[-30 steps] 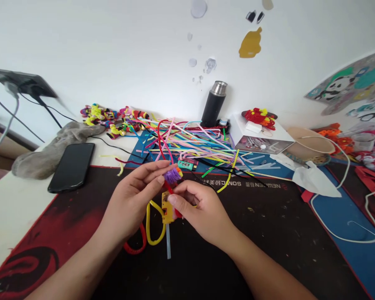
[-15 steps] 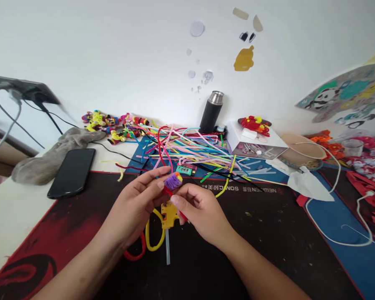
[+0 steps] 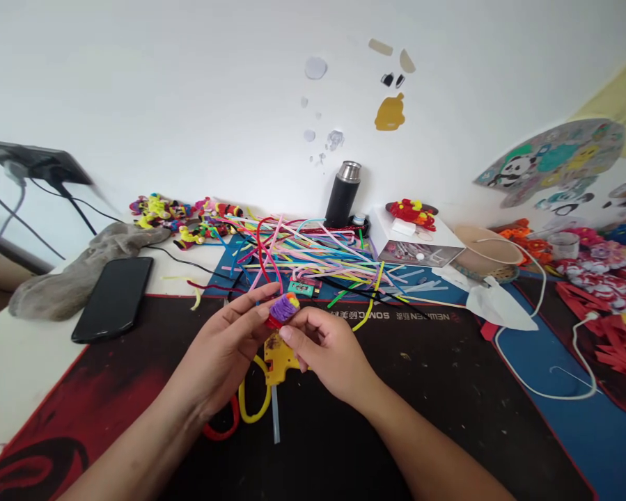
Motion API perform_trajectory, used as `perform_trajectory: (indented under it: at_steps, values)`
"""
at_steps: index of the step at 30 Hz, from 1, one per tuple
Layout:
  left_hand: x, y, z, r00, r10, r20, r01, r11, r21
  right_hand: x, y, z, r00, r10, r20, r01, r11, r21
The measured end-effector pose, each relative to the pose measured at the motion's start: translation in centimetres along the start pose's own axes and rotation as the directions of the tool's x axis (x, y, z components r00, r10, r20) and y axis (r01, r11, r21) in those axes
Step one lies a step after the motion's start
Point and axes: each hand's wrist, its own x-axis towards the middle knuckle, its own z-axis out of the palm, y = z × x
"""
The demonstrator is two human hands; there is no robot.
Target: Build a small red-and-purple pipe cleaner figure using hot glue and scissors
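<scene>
My left hand [image 3: 229,341] pinches a small roll of purple pipe cleaner [image 3: 282,309] with orange and yellow at its top end. A red pipe cleaner [image 3: 274,323] goes round the roll's lower edge. Close against it, my right hand [image 3: 326,348] has its thumb and forefinger pressed together at the red band; what lies inside those fingers is mostly hidden. Under both hands a yellow glue gun [image 3: 276,362] lies on the black mat, a clear glue stick [image 3: 276,415] jutting from it. Beside it are a yellow loop [image 3: 243,400] and a red loop [image 3: 221,433], resembling scissor handles.
A heap of coloured pipe cleaners [image 3: 313,254] spreads along the back. Behind it stands a black flask [image 3: 342,198], with a white box [image 3: 417,240] to its right. A phone [image 3: 113,299] and a grey cloth [image 3: 83,268] lie left. White cable [image 3: 542,394] curves at right.
The red pipe cleaner's straight length between the hands no longer shows; red now sits round the purple roll's lower edge. The roll has tilted slightly. The camera view has shifted.
</scene>
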Motion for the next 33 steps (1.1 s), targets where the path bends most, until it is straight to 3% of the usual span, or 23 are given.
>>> perform_trajectory:
  at_steps: [25, 33]
  values:
    - [0.26, -0.41, -0.01, 0.999, -0.046, -0.021, 0.044, 0.995, -0.086, 0.05, -0.28, 0.03, 1.000, -0.017, 0.000, 0.017, 0.999, 0.039]
    - [0.51, -0.52, -0.32, 0.996, -0.083, 0.032, 0.086, 0.992, -0.091, 0.19, 0.02, -0.04, 1.000, -0.014, 0.003, 0.014, 0.999, 0.035]
